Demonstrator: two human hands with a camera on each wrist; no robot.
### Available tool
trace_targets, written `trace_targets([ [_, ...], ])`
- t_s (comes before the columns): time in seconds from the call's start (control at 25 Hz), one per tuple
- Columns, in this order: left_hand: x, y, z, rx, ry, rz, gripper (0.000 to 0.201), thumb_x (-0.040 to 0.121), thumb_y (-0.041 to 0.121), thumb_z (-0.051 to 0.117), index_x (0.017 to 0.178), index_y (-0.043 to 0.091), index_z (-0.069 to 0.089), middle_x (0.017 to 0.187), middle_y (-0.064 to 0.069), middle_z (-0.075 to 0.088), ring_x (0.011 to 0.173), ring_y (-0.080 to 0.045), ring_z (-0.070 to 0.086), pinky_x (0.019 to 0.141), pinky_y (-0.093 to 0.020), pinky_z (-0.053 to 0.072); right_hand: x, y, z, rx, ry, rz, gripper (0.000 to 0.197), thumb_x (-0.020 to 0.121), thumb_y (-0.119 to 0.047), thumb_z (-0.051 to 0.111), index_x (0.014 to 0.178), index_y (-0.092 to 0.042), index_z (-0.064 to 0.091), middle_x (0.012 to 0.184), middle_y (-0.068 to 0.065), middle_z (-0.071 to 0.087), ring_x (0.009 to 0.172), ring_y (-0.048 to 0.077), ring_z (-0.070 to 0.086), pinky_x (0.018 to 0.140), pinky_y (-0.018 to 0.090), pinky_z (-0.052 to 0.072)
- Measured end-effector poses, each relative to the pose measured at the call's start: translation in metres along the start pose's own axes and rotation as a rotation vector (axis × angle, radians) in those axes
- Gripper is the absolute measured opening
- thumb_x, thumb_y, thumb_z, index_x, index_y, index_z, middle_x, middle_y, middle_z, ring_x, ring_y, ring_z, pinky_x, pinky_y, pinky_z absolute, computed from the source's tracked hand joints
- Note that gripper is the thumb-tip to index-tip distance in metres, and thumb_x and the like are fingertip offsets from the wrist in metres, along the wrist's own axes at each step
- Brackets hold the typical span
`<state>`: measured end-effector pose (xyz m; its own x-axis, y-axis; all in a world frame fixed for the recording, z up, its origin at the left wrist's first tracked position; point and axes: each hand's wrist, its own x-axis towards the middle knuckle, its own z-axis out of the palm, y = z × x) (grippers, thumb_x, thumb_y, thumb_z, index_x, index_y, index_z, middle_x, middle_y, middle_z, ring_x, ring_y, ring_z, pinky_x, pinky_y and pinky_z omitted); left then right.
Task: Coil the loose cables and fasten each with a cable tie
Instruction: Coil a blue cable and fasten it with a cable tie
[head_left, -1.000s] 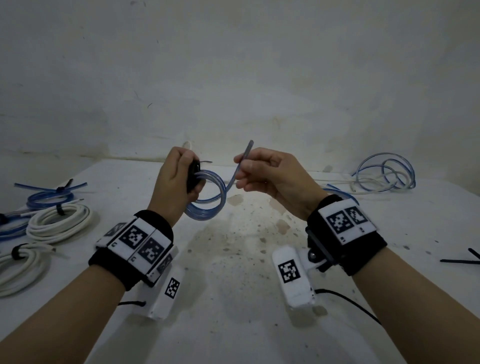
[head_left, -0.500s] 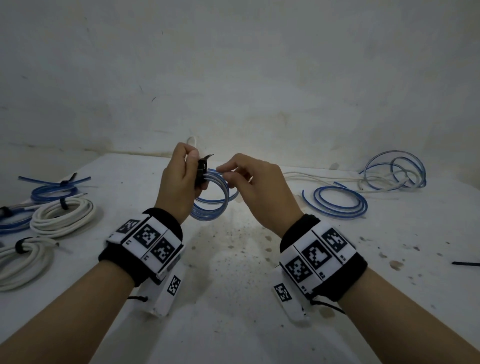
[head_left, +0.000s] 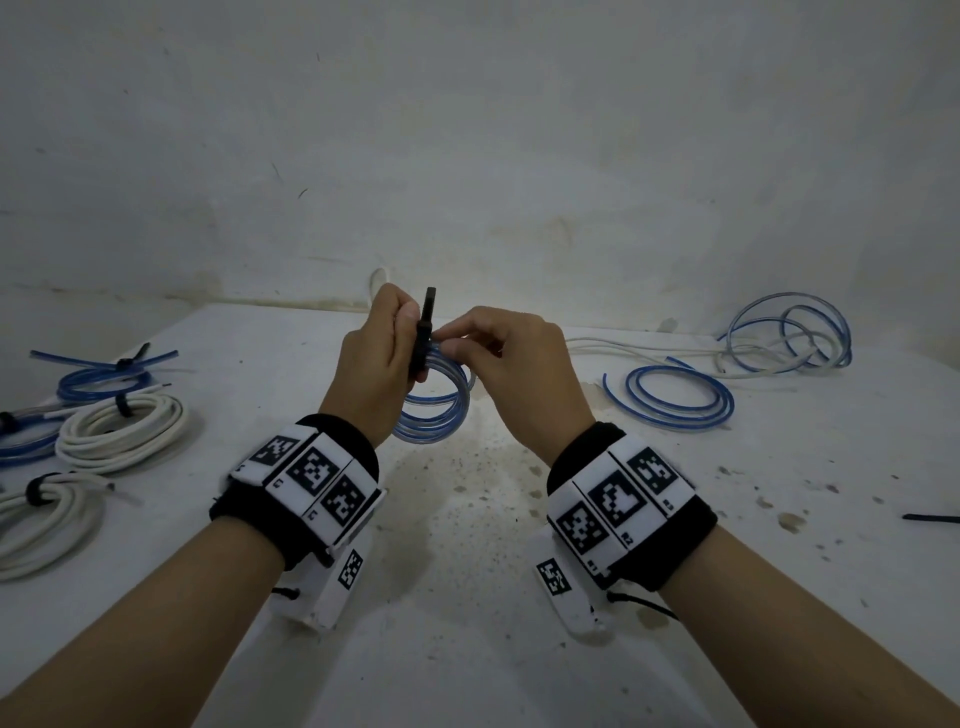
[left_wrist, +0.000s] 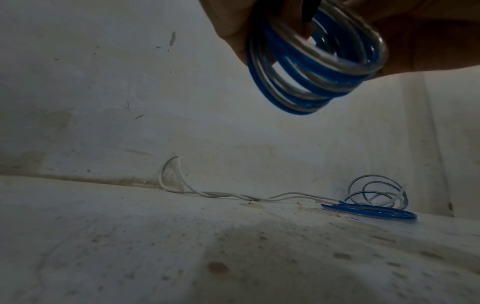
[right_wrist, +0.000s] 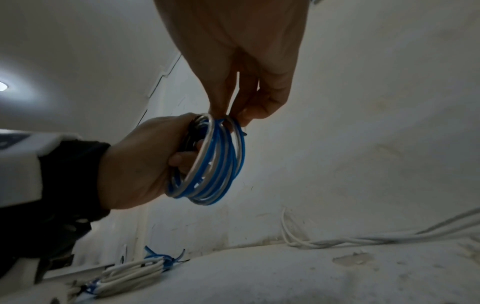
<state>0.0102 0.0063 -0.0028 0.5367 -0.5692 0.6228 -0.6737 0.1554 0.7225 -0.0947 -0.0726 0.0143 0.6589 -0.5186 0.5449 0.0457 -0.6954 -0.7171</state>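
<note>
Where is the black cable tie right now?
In the head view, the black cable tie sticks up at the center, held against the blue coil by the left hand, beside the right hand.

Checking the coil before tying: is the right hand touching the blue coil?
Touching. The right wrist view shows the right hand pinching the top of the blue coil, fingertips on its loops.

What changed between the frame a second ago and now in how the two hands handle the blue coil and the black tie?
The right hand let go of the tie's tail, which it had pulled out to the right, and came in to pinch the top of the blue coil. The black cable tie now stands upright. The left hand kept its grip on coil and tie; the bundles on the table lie as before.
</note>
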Motion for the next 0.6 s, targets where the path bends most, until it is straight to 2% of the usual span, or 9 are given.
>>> trace_targets([
  [0.08,-0.001,0.000,0.000,-0.026,-0.009,0.008,0.031,0.101,0.018,0.028,0.073,0.027,0.035,0.058,0.001,0.043,0.045,-0.002,0.044,0.050,-0.023,0.038,0.002,0.000,-0.002,0.078,0.020,0.093,0.014,0.079,-0.015,0.069,0.085,-0.013,0.057,0.071,0.004,0.067,0.065,0.012,0.060,0.059,0.012,0.043],
  [0.12,-0.002,0.000,0.000,-0.048,-0.014,0.008,0.031,0.101,0.016,0.028,0.073,0.026,0.036,0.057,0.001,0.042,0.044,-0.003,0.044,0.050,-0.021,0.038,0.002,0.000,-0.003,0.113,0.008,0.127,0.017,0.077,-0.016,0.072,0.085,-0.015,0.057,0.068,0.002,0.065,0.063,0.010,0.059,0.059,0.013,0.044],
  [0.24,-0.002,0.001,0.000,-0.145,0.002,-0.042,0.030,0.099,0.006,0.027,0.078,0.026,0.036,0.058,-0.001,0.042,0.042,-0.001,0.041,0.044,-0.014,0.036,0.002,0.000,-0.007,0.237,-0.058,0.198,0.019,0.077,-0.013,0.072,0.095,-0.013,0.067,0.062,-0.003,0.063,0.060,0.004,0.059,0.065,0.015,0.044],
  [0.32,-0.002,0.003,0.000,-0.199,0.014,-0.080,0.030,0.097,0.001,0.025,0.084,0.027,0.034,0.058,-0.003,0.042,0.041,-0.001,0.040,0.042,-0.011,0.035,0.003,-0.001,-0.010,0.330,-0.138,0.236,0.024,0.079,-0.010,0.070,0.103,-0.012,0.068,0.064,0.001,0.063,0.061,0.004,0.059,0.067,0.015,0.046],
  [0.44,-0.003,0.006,0.002,-0.233,0.018,-0.103,0.028,0.097,0.002,0.024,0.087,0.027,0.032,0.057,-0.002,0.041,0.039,-0.001,0.039,0.040,-0.011,0.033,0.006,-0.003,-0.013,0.396,-0.281,0.273,0.028,0.083,-0.009,0.064,0.111,-0.013,0.066,0.075,0.008,0.062,0.072,0.014,0.056,0.083,0.036,0.049],
  [0.48,-0.003,0.007,0.002,-0.256,0.023,-0.121,0.026,0.098,0.005,0.024,0.087,0.027,0.032,0.057,-0.001,0.041,0.039,-0.001,0.039,0.040,-0.012,0.033,0.006,-0.004,-0.015,0.401,-0.313,0.284,0.028,0.084,-0.009,0.063,0.112,-0.015,0.065,0.073,0.005,0.062,0.072,0.014,0.055,0.082,0.037,0.047],
  [0.6,-0.001,0.008,0.002,-0.357,0.055,-0.192,0.026,0.099,0.011,0.019,0.086,0.027,0.034,0.047,0.007,0.048,0.036,0.000,0.039,0.037,-0.012,0.030,0.006,-0.006,-0.016,0.372,-0.351,0.345,0.025,0.085,-0.013,0.064,0.110,-0.018,0.065,0.069,-0.003,0.062,0.066,0.009,0.054,0.076,0.029,0.042],
])
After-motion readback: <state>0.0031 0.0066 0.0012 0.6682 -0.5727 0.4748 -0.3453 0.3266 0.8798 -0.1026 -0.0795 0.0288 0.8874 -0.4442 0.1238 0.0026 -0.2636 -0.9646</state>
